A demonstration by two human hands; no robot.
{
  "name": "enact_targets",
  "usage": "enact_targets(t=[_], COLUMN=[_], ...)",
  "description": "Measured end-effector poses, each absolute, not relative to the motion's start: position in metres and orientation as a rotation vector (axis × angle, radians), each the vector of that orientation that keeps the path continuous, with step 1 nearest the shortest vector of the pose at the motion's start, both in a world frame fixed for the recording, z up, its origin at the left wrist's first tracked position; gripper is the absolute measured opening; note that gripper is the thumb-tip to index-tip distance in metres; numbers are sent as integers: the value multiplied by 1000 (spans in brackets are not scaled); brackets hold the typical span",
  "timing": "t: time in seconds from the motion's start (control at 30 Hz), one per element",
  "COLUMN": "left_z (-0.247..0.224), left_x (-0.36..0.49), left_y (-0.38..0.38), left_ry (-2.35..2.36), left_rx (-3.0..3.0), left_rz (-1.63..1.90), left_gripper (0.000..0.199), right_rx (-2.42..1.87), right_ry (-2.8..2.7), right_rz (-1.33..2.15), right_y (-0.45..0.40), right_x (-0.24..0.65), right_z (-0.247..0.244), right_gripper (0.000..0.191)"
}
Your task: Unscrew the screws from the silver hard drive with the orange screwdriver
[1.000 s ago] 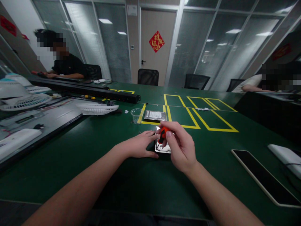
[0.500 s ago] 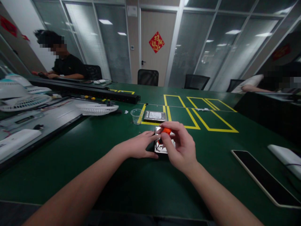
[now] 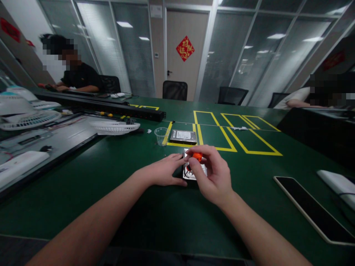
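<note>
A silver hard drive [image 3: 203, 174] lies on the green table in front of me, partly covered by both hands. My right hand [image 3: 213, 173] is closed around the orange handle of a screwdriver [image 3: 197, 156], held over the drive; its tip is hidden. Against the drive's left side rests my left hand [image 3: 169, 170], its fingers apart, with fingertips reaching onto the drive's edge. Just beyond sits a second hard drive [image 3: 183, 136] with a white label, inside yellow tape. To its left stands a clear plastic cup [image 3: 161, 136].
A phone [image 3: 313, 207] and a white device [image 3: 337, 186] lie at the right. On the left are a white fan cover [image 3: 115, 127], a metal panel [image 3: 69, 135] and a long black bar [image 3: 111, 107]. Two people sit across the table.
The orange handle has turned and tilted slightly in my right hand. My left hand has stayed in place on the drive.
</note>
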State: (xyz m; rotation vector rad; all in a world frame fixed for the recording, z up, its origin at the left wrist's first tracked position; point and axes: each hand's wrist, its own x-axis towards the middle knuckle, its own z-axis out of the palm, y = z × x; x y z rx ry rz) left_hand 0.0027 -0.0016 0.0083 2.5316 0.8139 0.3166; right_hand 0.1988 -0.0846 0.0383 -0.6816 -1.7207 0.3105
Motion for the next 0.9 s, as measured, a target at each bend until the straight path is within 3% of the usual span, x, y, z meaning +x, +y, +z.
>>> enact_targets(t=[0.9], left_z=[6], left_x=[2], left_y=[0], left_ry=[817], left_rx=[2545], left_rz=[304], left_gripper=[87], right_rx=[-693], right_ry=[-1737], right_rz=[317], right_y=[-82], right_x=[200], right_z=[40], right_gripper=[20])
